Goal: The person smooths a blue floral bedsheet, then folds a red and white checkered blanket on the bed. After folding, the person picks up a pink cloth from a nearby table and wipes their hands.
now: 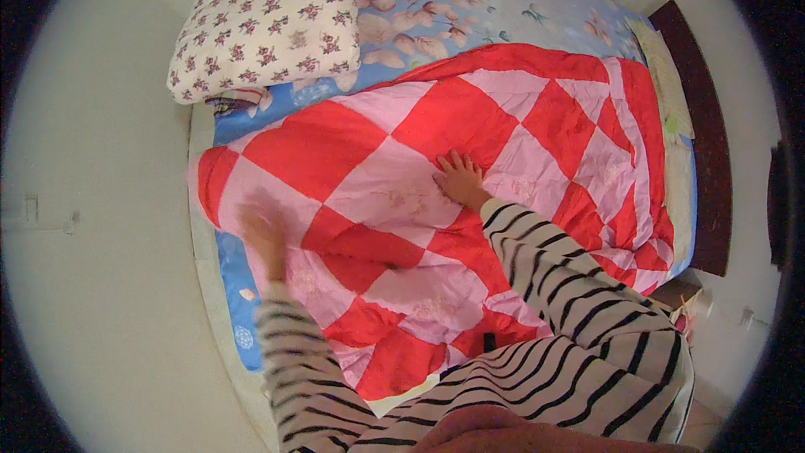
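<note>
A red and pink checked quilt (pixel 377 195) lies spread over a bed, with wrinkles near my body and at its right end. My right hand (pixel 460 179) rests on its middle, palm down with the fingers apart, gripping nothing. Over the pink part near the quilt's left edge is my left hand (pixel 263 226), blurred; whether it touches the cloth or holds any of it cannot be told. A small black object (pixel 489 343) shows at the quilt's near edge.
A cream pillow with a flower print (pixel 270 25) lies at the bed's upper left, on a blue flowered sheet (pixel 427 12). A pale wall (pixel 100 170) runs along the left. The dark bed board (pixel 707 145) stands at the right, near a small brown box-like piece (pixel 676 292).
</note>
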`<state>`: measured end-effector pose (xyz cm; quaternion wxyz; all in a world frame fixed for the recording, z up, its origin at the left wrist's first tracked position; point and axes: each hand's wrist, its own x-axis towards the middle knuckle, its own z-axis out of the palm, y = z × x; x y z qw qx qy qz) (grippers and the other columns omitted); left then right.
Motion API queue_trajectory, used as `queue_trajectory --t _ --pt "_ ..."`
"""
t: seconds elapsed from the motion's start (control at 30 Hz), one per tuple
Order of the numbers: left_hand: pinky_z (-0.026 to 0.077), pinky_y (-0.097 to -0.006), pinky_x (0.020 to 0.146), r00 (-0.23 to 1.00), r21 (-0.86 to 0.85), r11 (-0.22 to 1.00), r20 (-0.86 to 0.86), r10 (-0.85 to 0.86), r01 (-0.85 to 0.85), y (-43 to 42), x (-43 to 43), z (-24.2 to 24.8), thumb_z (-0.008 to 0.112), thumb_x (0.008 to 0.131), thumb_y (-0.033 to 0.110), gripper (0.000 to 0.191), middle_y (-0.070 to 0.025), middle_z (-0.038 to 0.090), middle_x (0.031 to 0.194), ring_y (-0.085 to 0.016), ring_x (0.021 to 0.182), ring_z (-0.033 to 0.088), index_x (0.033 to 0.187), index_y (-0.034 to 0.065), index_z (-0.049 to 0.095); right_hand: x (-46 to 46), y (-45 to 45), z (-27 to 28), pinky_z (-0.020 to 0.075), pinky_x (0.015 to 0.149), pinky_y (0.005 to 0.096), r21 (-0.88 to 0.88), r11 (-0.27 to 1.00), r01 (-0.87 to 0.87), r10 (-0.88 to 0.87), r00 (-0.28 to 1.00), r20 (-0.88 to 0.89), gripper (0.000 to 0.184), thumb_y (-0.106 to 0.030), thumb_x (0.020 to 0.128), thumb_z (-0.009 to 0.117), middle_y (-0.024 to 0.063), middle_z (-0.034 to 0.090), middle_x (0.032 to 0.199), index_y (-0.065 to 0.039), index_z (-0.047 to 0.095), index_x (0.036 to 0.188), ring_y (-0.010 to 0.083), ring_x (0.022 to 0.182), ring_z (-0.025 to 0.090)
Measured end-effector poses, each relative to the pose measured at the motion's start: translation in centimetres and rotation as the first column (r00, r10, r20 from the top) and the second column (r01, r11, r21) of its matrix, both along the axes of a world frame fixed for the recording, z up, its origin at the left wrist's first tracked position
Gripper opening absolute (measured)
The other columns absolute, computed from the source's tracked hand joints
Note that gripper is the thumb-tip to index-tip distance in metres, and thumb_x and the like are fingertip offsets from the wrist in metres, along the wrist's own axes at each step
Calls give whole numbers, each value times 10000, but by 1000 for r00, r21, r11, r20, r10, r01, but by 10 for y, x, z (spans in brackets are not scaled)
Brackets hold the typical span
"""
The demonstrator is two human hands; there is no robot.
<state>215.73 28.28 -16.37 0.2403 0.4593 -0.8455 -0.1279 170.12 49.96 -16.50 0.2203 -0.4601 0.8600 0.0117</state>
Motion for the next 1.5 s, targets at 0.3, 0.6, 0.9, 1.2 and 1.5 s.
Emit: queue_trajectory --t 0.3,0.6,0.9,1.2,1.5 --pt "304 -650 1130 864 325 890 486 133 -320 150 -37 -59 530 1014 421 643 -180 280 1634 -411 1495 269 1560 132 355 -17 3 -42 260 1136 679 96 995 -38 31 997 74 695 -602 979 447 169 216 1664 -245 352 1568 485 1498 212" --pt "331 -545 1148 988 314 943 -70 135 -107 192 -62 6 626 965 255 585 -243 415 1531 -434 1413 378 1486 57 449 -66 97 -22 347 1162 506 -293 956 -1 71 971 228 608 -355 970 611 233 412 1548 -157 440 1520 434 1389 432" --pt "422 -529 997 974 346 937 197 -115 41 234 -128 36 668 793 100 390 -154 598 1245 -385 1158 545 1179 84 614 -50 181 -9 424 1092 509 -375 927 31 60 971 230 563 -327 937 656 156 517 1486 -165 511 1455 438 1288 534" --pt "505 -517 952 909 306 951 407 -84 -49 209 -118 -57 635 806 45 440 -228 599 1275 -451 1149 577 1245 45 597 -149 275 25 371 1125 581 74 958 279 -276 960 -48 687 -352 849 719 87 363 1607 -211 480 1477 377 1439 381" --pt "483 -500 988 847 525 828 517 -125 -198 189 -140 -36 652 818 74 480 -285 593 1295 -458 1220 559 1280 -33 576 -182 419 40 408 1101 535 -400 869 290 -380 910 -167 567 -200 822 716 160 512 1474 -137 591 1371 375 1352 482"
